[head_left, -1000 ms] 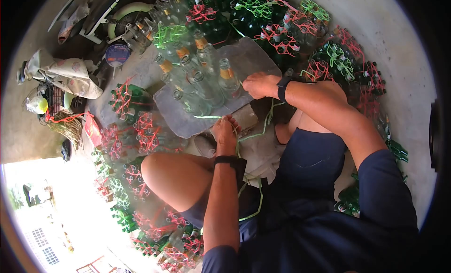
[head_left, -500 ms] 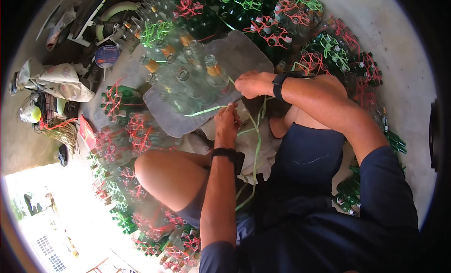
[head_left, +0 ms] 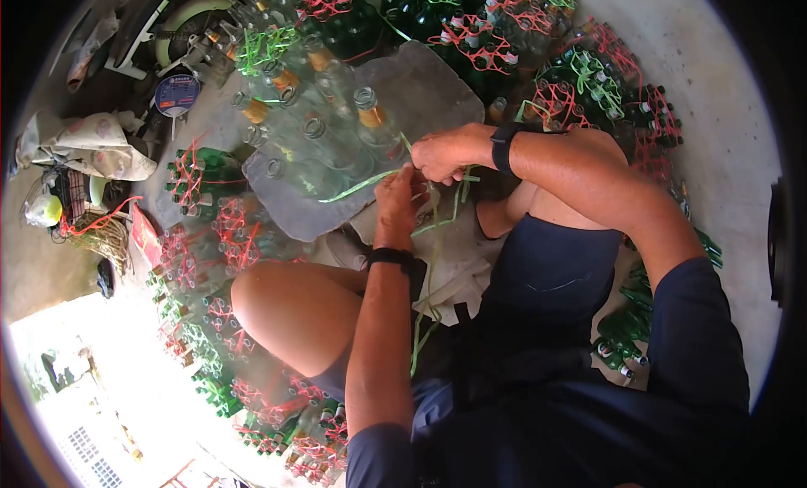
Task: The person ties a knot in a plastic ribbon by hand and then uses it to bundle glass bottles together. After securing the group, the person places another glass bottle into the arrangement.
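Note:
Several clear glass bottles, some with orange neck labels, stand close together on a grey stone slab. A light green plastic strap runs low along the near side of the bottles to my hands. My left hand is closed, with the strap pinched in its fingers. Right beside it, my right hand also grips the strap with curled fingers, at the corner of the bottle group. Loose strap hangs from the hands toward my lap. The fingertips partly hide one another.
Bundles of green bottles tied with red and green strap stand beyond the slab. More tied bundles are at the left, near my knee. A round blue-faced scale and some sacks are at the far left.
My hands have come together, the left moving up beside the right. The loose strap below them has shifted and hangs differently. The view has shifted slightly.

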Demonstrator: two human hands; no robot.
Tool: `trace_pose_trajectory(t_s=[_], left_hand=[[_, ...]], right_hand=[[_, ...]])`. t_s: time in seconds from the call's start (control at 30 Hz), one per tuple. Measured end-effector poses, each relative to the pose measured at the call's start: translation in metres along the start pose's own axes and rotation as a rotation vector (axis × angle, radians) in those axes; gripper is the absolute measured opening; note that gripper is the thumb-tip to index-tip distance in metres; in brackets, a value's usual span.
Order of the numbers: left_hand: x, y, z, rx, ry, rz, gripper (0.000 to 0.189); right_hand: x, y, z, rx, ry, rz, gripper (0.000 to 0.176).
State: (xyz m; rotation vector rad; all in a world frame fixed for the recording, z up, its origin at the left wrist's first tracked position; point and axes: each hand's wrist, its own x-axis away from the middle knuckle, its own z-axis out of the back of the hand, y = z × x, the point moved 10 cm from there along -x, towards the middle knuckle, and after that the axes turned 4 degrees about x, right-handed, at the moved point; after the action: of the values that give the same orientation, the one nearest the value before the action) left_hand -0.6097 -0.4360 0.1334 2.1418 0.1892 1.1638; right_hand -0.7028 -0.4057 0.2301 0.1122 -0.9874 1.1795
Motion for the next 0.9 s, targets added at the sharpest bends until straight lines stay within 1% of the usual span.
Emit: trace_pose_trajectory(t_s=[0.07, 0.17, 0.27, 0.33, 0.43, 0.5, 0.57, 0.6, 0.63, 0.7, 0.77, 0.8, 0.83, 0.9], left_hand=[[-0.001, 0.0, 0.001, 0.025, -0.004, 0.009, 0.021], [-0.007, -0.005, 0.003, 0.012, -0.044, -0.003, 0.022], [-0.006, -0.006, 0.002, 0.026, -0.048, -0.012, 0.022], [-0.003, -0.005, -0.001, 0.059, -0.049, 0.001, 0.012], [-0.004, 0.0, -0.008, 0.089, -0.105, -0.02, 0.012], [-0.002, 0.002, -0.009, 0.1, -0.108, -0.031, 0.012], [0.001, 0.007, -0.013, 0.112, -0.111, -0.043, 0.012], [0.0, 0.006, -0.012, 0.12, -0.08, -0.036, 0.014], [0.001, 0.006, -0.01, 0.126, -0.048, -0.028, 0.017], [-0.004, 0.005, -0.006, 0.122, -0.052, -0.023, 0.014], [-0.009, 0.002, -0.002, 0.115, -0.06, -0.02, 0.012], [-0.009, 0.003, -0.005, 0.127, -0.103, -0.024, 0.011], [-0.009, 0.003, -0.009, 0.138, -0.146, -0.027, 0.011], [-0.012, 0.002, -0.009, 0.137, -0.136, -0.017, 0.01]], right_hand=[[-0.01, 0.006, -0.008, -0.044, -0.049, -0.015, 0.022], [-0.016, 0.007, -0.016, -0.021, -0.105, -0.014, 0.025], [-0.008, 0.0, -0.014, -0.015, -0.095, 0.011, 0.024], [-0.002, -0.004, -0.013, -0.056, -0.076, 0.011, 0.023], [-0.003, -0.003, -0.014, -0.099, -0.061, 0.013, 0.025], [-0.002, -0.004, -0.015, -0.102, -0.066, 0.016, 0.025], [0.004, -0.005, -0.025, 0.056, -0.188, -0.012, 0.024], [0.008, -0.007, -0.021, 0.057, -0.19, -0.011, 0.024], [0.015, -0.005, -0.014, 0.105, -0.164, -0.044, 0.022], [0.01, 0.01, -0.016, 0.154, -0.139, -0.077, 0.021], [-0.016, 0.036, -0.004, 0.276, 0.142, -0.063, 0.018], [-0.003, 0.037, -0.004, 0.124, -0.037, -0.243, 0.02], [-0.002, 0.039, -0.005, 0.122, -0.036, -0.245, 0.02], [-0.008, 0.025, -0.012, -0.387, -0.006, -0.069, 0.026]])
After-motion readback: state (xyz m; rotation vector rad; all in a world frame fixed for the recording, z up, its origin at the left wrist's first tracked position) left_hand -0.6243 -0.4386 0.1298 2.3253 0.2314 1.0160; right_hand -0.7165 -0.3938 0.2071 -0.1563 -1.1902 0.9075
